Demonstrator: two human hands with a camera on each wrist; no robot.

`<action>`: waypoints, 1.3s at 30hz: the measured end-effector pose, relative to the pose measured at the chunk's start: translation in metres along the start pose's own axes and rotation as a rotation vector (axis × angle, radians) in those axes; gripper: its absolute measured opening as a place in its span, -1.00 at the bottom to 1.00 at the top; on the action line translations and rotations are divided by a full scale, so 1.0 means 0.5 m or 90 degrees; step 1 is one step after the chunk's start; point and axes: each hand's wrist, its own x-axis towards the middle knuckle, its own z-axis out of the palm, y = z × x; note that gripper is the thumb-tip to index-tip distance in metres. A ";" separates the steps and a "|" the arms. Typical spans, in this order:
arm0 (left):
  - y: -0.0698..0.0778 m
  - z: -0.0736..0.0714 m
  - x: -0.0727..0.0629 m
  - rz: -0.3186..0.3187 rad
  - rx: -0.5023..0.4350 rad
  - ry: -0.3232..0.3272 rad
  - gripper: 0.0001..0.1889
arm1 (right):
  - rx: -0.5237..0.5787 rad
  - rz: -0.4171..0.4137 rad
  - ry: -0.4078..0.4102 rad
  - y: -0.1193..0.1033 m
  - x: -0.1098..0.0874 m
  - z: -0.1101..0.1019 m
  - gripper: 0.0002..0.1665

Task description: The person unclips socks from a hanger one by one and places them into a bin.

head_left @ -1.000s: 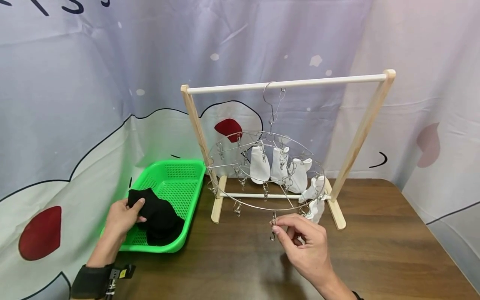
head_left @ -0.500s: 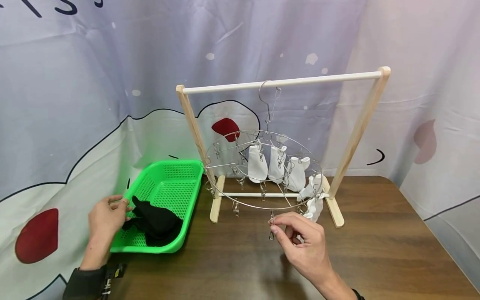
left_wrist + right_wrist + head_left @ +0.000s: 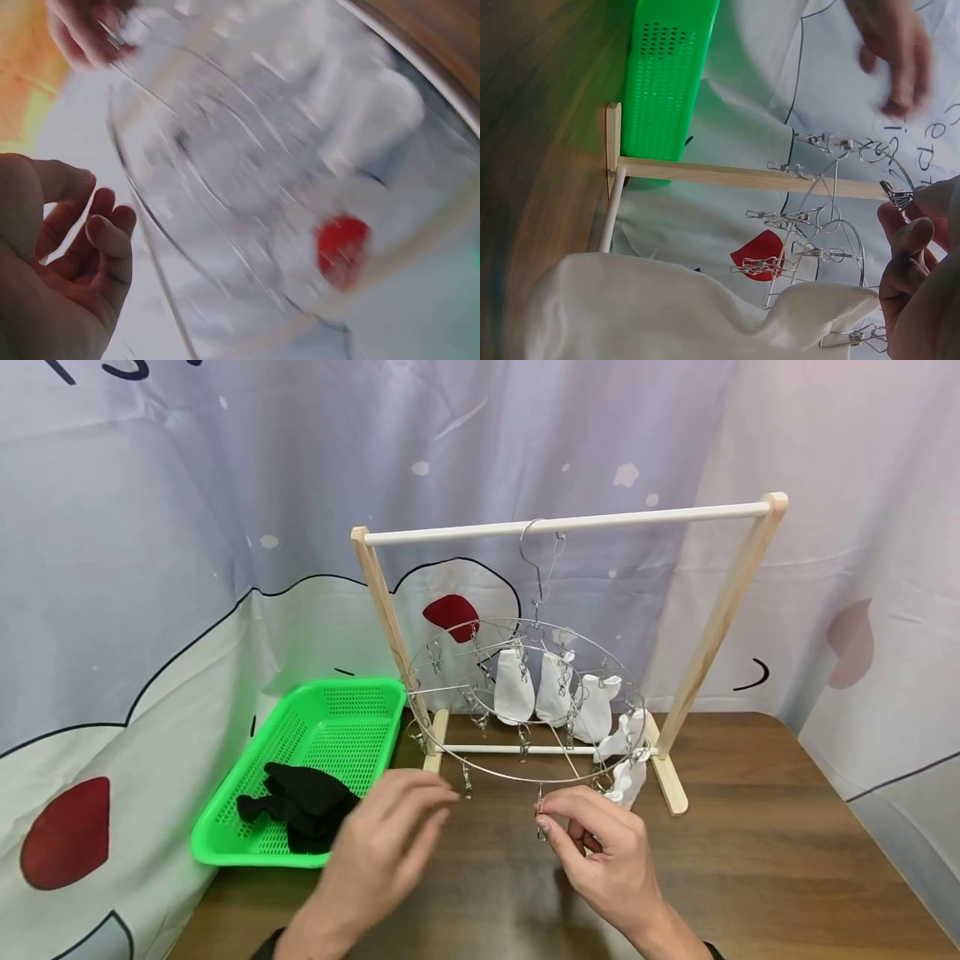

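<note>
1. One metal clip (image 3: 896, 196) in the right hand (image 3: 603, 852), at 6 o'clock on the ring of a round wire hanger (image 3: 510, 777).
2. Right thumb and fingertips pinched together on that clip. Left hand (image 3: 382, 852) near 9 o'clock from the clip, blurred in the head view; fingers loosely bent, thumb apart from them, nothing visible in the grasp.
3. By judgement, clip light, hard and springy, perhaps a little slippery; best taken at the handle end, with finger and thumb. Wire hanger thin and probably ready to swing at a tug, so best handled gently.
4. Black cloth (image 3: 303, 802) crumpled in the green basket (image 3: 255, 860), between 8 and 9 o'clock from the hanger; apparently soft and light, with a loose edge as a fair hold.
5. White socks (image 3: 514, 689) on the hanger from about 12 to 4 o'clock, nearest one at 2 o'clock from the clip.
6. In the way: another dangling clip (image 3: 467, 783) at 10 o'clock from the held one, plus the wooden stand (image 3: 645, 517) around the hanger.
</note>
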 end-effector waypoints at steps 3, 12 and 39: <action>0.043 0.034 0.037 0.068 -0.021 -0.002 -0.71 | -0.002 -0.002 -0.004 -0.001 -0.002 0.004 -0.67; 0.047 0.093 0.049 0.028 -0.020 -0.029 -0.63 | -0.049 -0.020 -0.020 -0.025 0.008 0.014 -0.71; -0.018 0.062 0.039 -0.045 -0.085 -0.025 -0.51 | -0.173 -0.096 0.020 0.026 0.042 -0.075 -0.79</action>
